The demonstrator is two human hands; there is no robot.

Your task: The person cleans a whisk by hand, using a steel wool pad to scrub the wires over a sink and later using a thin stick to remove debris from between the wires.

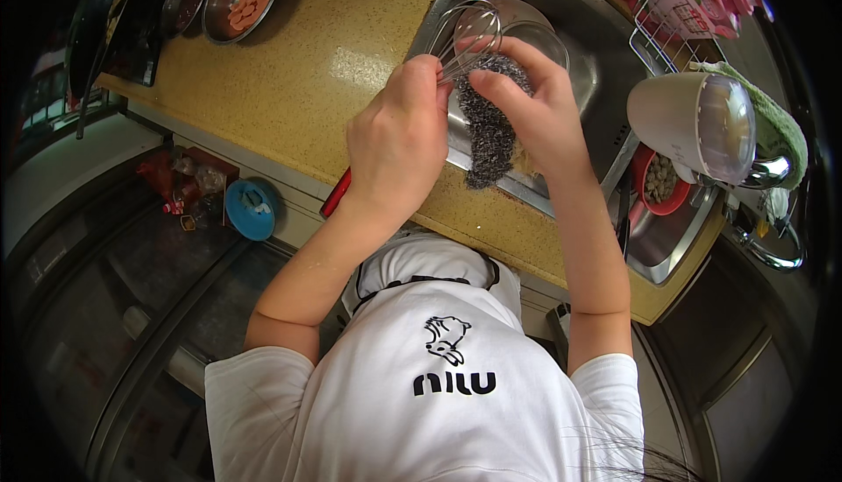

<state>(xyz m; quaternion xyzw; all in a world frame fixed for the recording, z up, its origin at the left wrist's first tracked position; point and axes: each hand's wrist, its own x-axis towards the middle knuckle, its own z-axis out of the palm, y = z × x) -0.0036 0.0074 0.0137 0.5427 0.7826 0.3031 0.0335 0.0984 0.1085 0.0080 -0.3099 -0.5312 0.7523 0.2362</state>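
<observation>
My left hand (398, 143) grips a wire balloon whisk (468, 12) near the base of its loops, above the sink's near left edge. The red handle (337, 192) sticks out below that hand, over the counter's front edge. A dark grey, speckled scrubbing cloth (488, 130) hangs from my right hand (549, 110), whose thumb and fingers press it against the whisk wires. Beneath, in the stainless steel sink (595, 28), lie a pale round dish (520, 8) and a clear bowl (559, 44), both partly hidden by the whisk and my right hand.
Orange slices fill part of a metal bowl (220, 25) on the yellow counter (316, 87). Pink bottles (691, 8) stand by a wire rack (658, 41). A faucet filter (691, 120) juts out at right, above a red bowl (638, 176) of shellfish. A blue basin (243, 225) sits lower left.
</observation>
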